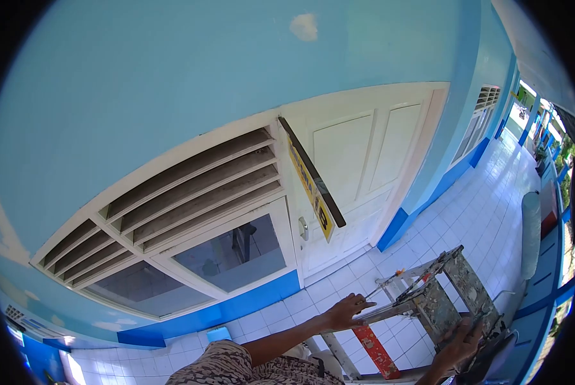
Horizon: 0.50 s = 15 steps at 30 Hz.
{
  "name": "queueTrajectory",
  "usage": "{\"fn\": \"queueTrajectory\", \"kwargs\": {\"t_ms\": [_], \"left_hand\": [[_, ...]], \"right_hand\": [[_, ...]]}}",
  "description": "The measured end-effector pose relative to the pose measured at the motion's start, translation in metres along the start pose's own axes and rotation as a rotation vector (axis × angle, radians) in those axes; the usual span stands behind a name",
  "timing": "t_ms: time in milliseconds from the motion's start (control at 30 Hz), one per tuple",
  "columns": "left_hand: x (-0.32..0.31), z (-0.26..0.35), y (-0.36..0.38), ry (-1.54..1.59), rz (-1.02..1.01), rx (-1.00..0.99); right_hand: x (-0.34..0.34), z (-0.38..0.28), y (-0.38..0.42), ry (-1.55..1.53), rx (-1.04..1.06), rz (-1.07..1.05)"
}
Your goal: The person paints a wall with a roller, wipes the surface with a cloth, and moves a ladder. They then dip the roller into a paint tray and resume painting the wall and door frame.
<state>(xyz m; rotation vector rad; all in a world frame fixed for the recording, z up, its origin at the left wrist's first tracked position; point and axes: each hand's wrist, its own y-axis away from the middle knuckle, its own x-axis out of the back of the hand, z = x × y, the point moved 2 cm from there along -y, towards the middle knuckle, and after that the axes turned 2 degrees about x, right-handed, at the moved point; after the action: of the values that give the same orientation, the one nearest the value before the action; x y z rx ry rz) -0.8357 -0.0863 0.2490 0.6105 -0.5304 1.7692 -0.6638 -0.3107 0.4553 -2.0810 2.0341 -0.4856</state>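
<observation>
A paint-spattered stepladder (pixel 438 307) stands in front of me at the lower right. My left hand (pixel 346 312) is closed on its near side rail, fingers curled over the metal. Further right, my right hand (pixel 459 343) grips the ladder's other side close to the worn top plate, its fingers bent round the edge. A red paint-flecked step (pixel 375 353) shows between my two arms. My patterned sleeve (pixel 220 366) fills part of the bottom edge, and the ladder's lower part is hidden below the frame.
A black-edged yellow sign (pixel 313 186) juts from the light-blue wall (pixel 172 70) beside a white door (pixel 364 147). Left of the door is a louvred window (pixel 197 179). White floor tiles (pixel 473 199) run along the corridor, with a blue railing (pixel 544 301) at right.
</observation>
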Motion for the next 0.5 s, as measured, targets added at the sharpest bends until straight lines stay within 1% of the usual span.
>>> {"fn": "queueTrajectory", "kwargs": {"t_ms": [33,100,133,200,233,267,333,367,433,500], "left_hand": [[0.008,0.014,-0.011,-0.001,-0.006,0.002],[0.018,0.039,-0.030,0.059,0.164,-0.150],[0.017,0.048,-0.038,0.065,0.160,-0.149],[0.015,0.064,-0.051,0.022,0.179,-0.194],[0.013,0.069,-0.054,0.042,0.187,-0.142],[0.014,0.072,-0.054,0.043,0.191,-0.144],[0.011,0.071,-0.057,0.081,0.219,-0.070],[0.010,0.071,-0.059,0.081,0.223,-0.069],[0.005,0.069,-0.059,0.082,0.371,-0.147],[-0.001,0.063,-0.059,0.096,0.382,-0.165]], "right_hand": [[0.000,0.001,0.000,0.052,-0.002,-0.022],[-0.001,0.003,-0.001,0.060,0.022,-0.031],[-0.001,0.003,-0.001,0.065,0.054,-0.042],[-0.003,-0.003,0.000,0.037,0.025,-0.054],[-0.005,-0.005,0.000,0.002,-0.002,-0.066],[-0.004,-0.004,0.001,0.002,0.003,-0.067],[-0.005,-0.006,-0.001,0.022,0.023,-0.088],[-0.007,-0.008,0.000,-0.011,-0.015,-0.074],[-0.009,-0.013,0.001,-0.021,-0.023,-0.095],[-0.004,-0.009,0.000,-0.024,-0.033,-0.114]]}}
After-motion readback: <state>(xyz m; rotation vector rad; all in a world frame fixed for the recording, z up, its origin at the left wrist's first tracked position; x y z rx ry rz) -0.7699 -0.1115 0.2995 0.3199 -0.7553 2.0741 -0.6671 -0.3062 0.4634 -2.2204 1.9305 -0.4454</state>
